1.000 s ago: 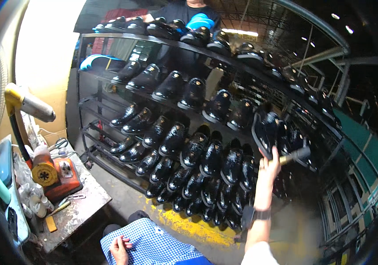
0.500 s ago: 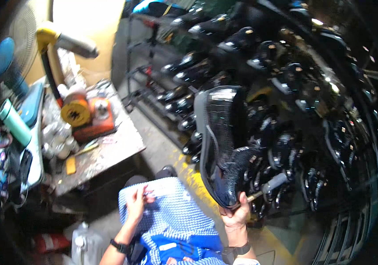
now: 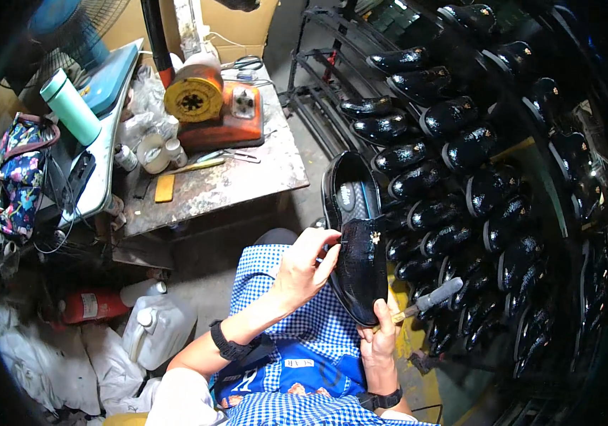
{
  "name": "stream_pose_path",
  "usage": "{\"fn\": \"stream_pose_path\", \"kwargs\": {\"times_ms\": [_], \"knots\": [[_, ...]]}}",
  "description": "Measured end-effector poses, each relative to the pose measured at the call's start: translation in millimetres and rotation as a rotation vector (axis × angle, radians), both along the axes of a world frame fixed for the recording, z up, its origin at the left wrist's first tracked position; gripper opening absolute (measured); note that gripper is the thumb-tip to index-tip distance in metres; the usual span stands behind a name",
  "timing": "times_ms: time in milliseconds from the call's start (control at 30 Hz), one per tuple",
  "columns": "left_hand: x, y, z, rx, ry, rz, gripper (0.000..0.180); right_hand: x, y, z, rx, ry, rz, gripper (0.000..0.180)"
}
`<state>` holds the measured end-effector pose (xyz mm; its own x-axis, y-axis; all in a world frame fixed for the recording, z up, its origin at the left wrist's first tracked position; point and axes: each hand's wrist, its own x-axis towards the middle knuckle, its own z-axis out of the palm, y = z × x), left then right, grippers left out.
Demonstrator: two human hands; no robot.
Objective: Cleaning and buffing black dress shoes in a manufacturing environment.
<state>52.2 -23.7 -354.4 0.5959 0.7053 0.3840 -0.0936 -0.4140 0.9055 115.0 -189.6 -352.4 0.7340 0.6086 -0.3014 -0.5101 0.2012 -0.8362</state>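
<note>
A glossy black shoe with a small gold ornament and a grey patterned insole is held up over my lap, toe toward me. My right hand grips its toe, thumb on top. A tool with a pale handle and a grey, rounded end juts out to the right from the same hand. My left hand is at the left side of the shoe, thumb and forefinger pinched against the upper near the opening. Whatever lies between those fingertips is too small to make out.
At left, a stained worktable bears an orange machine, small bottles, a yellow block and scissors. Racks of black shoes fill the right. A white jerrycan and a red container sit at lower left.
My left hand has come up from my lap to the side of the shoe. The shoe has turned, so its top and insole now face me. The view has shifted left.
</note>
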Motion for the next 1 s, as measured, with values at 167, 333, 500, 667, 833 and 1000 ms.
{"fn": "stream_pose_path", "kwargs": {"times_ms": [167,333,500,667,833,1000], "knots": [[5,5,-3,0.307,0.111,0.097,0.016,4,5,-1,0.012,-0.099,0.003,0.052],[-1,10,2,0.497,0.428,0.000,0.020,0,8,-11,-0.056,-0.354,-0.023,0.060],[1,31,0,0.194,0.172,-0.227,0.008,7,7,-3,-0.040,-0.185,-0.010,0.046],[-13,21,-19,-0.693,0.055,-0.494,0.005,17,2,-13,-0.080,0.328,-0.068,0.017],[-25,37,-33,-0.929,-0.047,-0.161,0.017,21,-4,-22,-0.011,0.315,-0.044,0.022],[-34,44,-50,-0.861,-0.036,-0.045,0.021,18,9,-19,-0.060,-0.197,-0.037,0.053]]}}
